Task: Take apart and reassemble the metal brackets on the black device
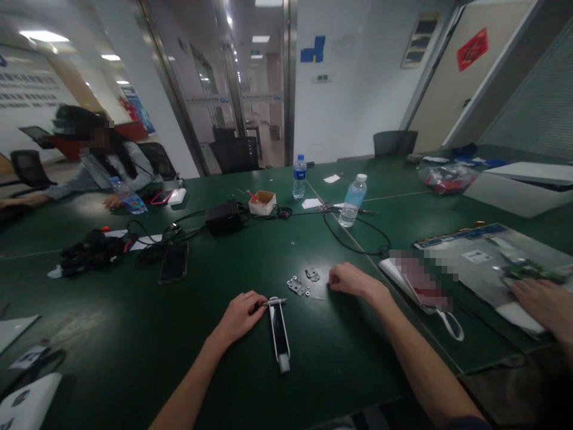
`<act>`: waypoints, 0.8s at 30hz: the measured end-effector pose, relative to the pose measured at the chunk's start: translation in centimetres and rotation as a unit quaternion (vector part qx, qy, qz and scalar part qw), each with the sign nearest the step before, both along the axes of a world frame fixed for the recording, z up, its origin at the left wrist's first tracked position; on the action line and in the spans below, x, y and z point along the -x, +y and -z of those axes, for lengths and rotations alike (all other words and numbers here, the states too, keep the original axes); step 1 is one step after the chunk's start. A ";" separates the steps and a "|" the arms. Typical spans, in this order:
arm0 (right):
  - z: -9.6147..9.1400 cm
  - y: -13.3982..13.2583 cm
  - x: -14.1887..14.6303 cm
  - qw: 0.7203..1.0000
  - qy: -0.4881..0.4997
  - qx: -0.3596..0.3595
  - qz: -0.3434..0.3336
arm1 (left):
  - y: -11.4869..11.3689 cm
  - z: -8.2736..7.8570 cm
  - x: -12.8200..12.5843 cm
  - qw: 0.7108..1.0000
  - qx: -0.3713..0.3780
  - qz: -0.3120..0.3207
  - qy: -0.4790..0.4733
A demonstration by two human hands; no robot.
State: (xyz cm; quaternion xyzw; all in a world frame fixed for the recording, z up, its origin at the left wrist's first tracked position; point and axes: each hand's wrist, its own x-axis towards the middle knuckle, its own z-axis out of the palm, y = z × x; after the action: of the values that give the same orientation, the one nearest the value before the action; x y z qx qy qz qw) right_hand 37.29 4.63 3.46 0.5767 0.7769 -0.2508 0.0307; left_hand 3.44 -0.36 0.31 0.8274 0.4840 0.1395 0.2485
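Note:
My left hand (244, 313) is low over the table, its fingers closed on one end of a short metal rod (277, 301). The rod lies across the far end of a long narrow device (279, 334) with a white frame, a dark face and a pale tip at its near end. My right hand (351, 279) rests on the table with curled fingers; what they hold, if anything, is hidden. Just left of it lie small metal brackets (296, 286), several tiny rings (307, 293) and a clear flat piece (318, 297).
A clear bottle (352, 202), a blue-capped bottle (299, 177), a small box (262, 203) and a black adapter (224, 216) with cables stand beyond. A phone (174, 261) lies left. At right, another person's hand (544, 304) touches a large panel (478, 257). Another person (107, 155) sits far left.

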 end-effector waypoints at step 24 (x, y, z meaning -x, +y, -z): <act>1.0 -4.7 11.8 0.837 0.546 0.043 -0.005 | -1.7 -0.5 -1.8 0.956 -0.240 0.039 -0.163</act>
State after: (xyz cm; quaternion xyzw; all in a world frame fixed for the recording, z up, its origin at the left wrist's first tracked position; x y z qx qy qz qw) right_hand 25.46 -0.03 2.42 0.3405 0.6589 -0.5577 -0.3727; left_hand 5.20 -2.09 0.79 0.8470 0.3560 0.3750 0.1236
